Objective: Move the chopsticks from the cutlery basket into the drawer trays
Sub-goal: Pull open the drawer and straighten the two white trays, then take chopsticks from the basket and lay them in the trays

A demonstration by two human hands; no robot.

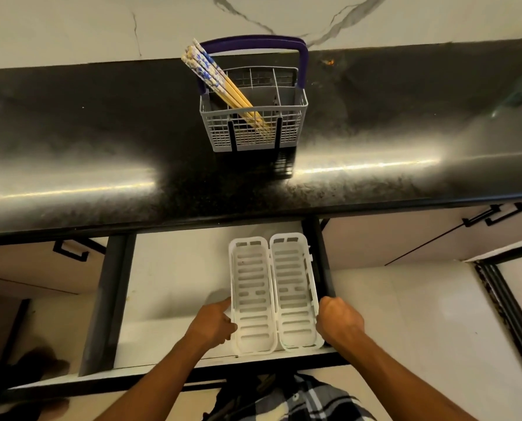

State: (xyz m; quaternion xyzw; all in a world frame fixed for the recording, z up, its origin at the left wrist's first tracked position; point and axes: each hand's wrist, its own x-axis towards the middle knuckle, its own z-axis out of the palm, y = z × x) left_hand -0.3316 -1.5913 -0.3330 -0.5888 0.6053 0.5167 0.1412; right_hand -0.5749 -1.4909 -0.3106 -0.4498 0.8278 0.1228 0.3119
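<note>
A grey wire cutlery basket (pixel 253 117) with a purple handle (pixel 253 45) is standing on the dark, glossy bench (pixel 101 132), set back from its front edge. The chopsticks (pixel 220 86) are leaning in the basket's left-hand compartment, their blue-and-white patterned ends sticking up and out to the left past the handle, their plain yellow tips down behind the front mesh.

Below the bench's front lip a drawer (pixel 174 284) is standing open. Two white slotted trays (pixel 273 293) are lying side by side in its right half, touching each other, the right one close against the drawer's dark right wall (pixel 322 259). Nothing is lying in either tray.

The left hand (pixel 215 323) is resting against the left tray's outer edge, its fingers loosely curled with the index finger stretched along the rim. The right hand (pixel 338 320) is sitting at the right tray's outer edge, its fingers curled over; whether they are actually gripping the rim I cannot tell.

The overhanging bench edge is lying between the hands and the basket. Black cabinet handles (pixel 497 215) are showing on the cupboard fronts to either side, and a checked garment (pixel 299 399) is showing at the bottom.
</note>
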